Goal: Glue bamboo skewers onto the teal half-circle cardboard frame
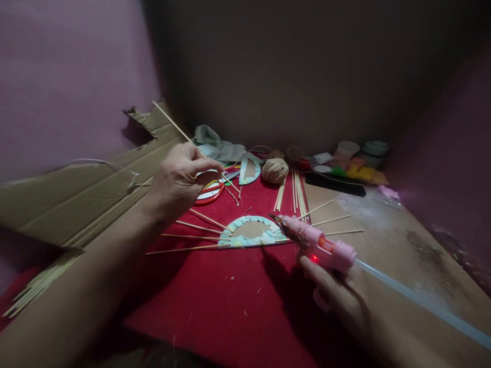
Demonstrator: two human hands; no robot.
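2 bare arms come up from the bottom, 1 on each side. The left hand [180, 179] has a long arm behind it with no sleeve, no watch and no band. The right hand [337, 296] is in dim light, so its arm looks dark and blurry. No sleeve shows there. No rings or gloves show on the fingers. The nails are short and plain.

No readable text, label, brand or number anywhere — glue gun [320, 245] pink body plain, red light only; jars [360, 150] at far right corner of table [399, 245] too blurred to read.
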